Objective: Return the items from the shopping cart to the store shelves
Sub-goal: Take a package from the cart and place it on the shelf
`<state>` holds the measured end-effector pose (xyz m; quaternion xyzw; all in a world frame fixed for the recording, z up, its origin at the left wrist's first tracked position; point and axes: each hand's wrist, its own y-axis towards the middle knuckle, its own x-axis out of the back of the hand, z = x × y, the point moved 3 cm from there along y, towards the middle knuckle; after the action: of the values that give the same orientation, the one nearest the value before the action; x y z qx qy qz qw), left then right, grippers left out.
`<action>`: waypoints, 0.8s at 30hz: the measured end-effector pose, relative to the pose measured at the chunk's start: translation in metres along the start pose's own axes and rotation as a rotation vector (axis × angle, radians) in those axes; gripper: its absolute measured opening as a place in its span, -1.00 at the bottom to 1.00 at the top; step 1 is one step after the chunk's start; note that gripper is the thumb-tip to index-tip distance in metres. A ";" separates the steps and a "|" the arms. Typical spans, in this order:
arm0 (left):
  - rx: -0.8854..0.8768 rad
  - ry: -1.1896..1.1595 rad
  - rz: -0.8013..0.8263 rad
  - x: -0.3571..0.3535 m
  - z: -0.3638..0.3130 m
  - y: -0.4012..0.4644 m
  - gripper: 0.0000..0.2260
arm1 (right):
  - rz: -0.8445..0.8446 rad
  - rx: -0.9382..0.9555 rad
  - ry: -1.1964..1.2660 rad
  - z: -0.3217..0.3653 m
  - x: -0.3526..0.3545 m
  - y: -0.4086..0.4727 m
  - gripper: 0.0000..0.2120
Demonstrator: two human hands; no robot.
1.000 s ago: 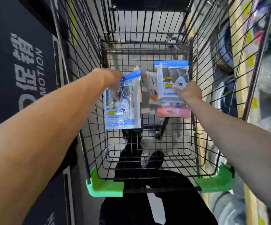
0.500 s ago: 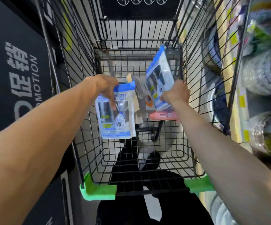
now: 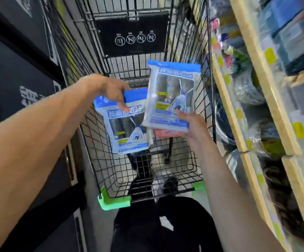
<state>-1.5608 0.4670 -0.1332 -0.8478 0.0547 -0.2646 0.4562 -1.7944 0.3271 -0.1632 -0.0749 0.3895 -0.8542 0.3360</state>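
Observation:
My left hand (image 3: 111, 91) pinches the top of a blue-and-white packet (image 3: 127, 131), which hangs over the black wire shopping cart (image 3: 100, 135). My right hand (image 3: 193, 122) grips the lower right corner of a second, matching packet (image 3: 171, 95) and holds it up above the cart. A pink item (image 3: 167, 134) lies in the cart just under the right packet. Store shelves (image 3: 242, 124) with wooden edges run along the right.
A black sign panel (image 3: 133, 33) hangs on the cart's far end. Green corner guards (image 3: 113, 201) cap the cart's near rim. Dark display panels (image 3: 20, 79) stand on the left. Wrapped goods fill the shelves. My dark trousers and shoes show below the cart.
Both packets have risen higher out of the cart. The right packet has turned upright to face me and moved towards the shelves. The view has tilted up and right.

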 end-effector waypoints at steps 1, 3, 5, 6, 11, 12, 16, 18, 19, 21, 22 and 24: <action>-0.026 -0.061 -0.002 0.009 -0.011 -0.009 -0.85 | 0.083 -0.005 0.062 -0.001 0.000 -0.011 -0.77; -0.070 -0.180 0.000 0.022 -0.029 -0.025 -0.86 | 0.177 -0.013 0.150 -0.003 0.002 -0.029 -0.76; -0.121 -0.298 0.017 0.029 -0.043 -0.038 -0.83 | 0.221 -0.033 0.187 -0.006 0.004 -0.045 -0.89; -0.146 -0.334 0.034 0.031 -0.051 -0.044 -0.70 | 0.231 -0.042 0.207 -0.007 0.004 -0.052 -0.89; -0.229 -0.484 0.089 0.034 -0.089 -0.062 -0.68 | 0.275 0.010 0.309 -0.001 0.010 -0.081 -0.90; -0.219 -0.548 0.062 0.033 -0.093 -0.064 -0.82 | 0.243 0.029 0.334 0.003 0.014 -0.089 -0.95; -0.165 -0.909 0.105 0.016 -0.092 -0.073 -0.67 | 0.202 0.065 0.430 0.015 0.036 -0.117 -0.79; -0.195 -1.032 0.132 0.003 -0.096 -0.074 -0.40 | 0.171 0.049 0.411 0.018 0.043 -0.129 -0.82; -0.236 -1.091 0.131 -0.001 -0.102 -0.071 -0.44 | 0.150 0.048 0.409 0.018 0.047 -0.135 -0.83; -0.318 -1.277 0.153 -0.011 -0.114 -0.068 -0.35 | 0.097 0.068 0.443 0.019 0.057 -0.145 -0.63; -0.367 -1.345 0.189 -0.017 -0.122 -0.067 -0.21 | 0.063 0.073 0.481 0.020 0.063 -0.150 -0.54; -0.500 -1.458 0.457 -0.032 -0.148 -0.069 -0.08 | -0.012 0.111 0.563 0.026 0.072 -0.162 -0.56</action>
<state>-1.6715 0.4077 -0.0247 -0.8522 -0.0270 0.4756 0.2165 -1.9228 0.3416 -0.0389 0.1816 0.4197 -0.8634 0.2132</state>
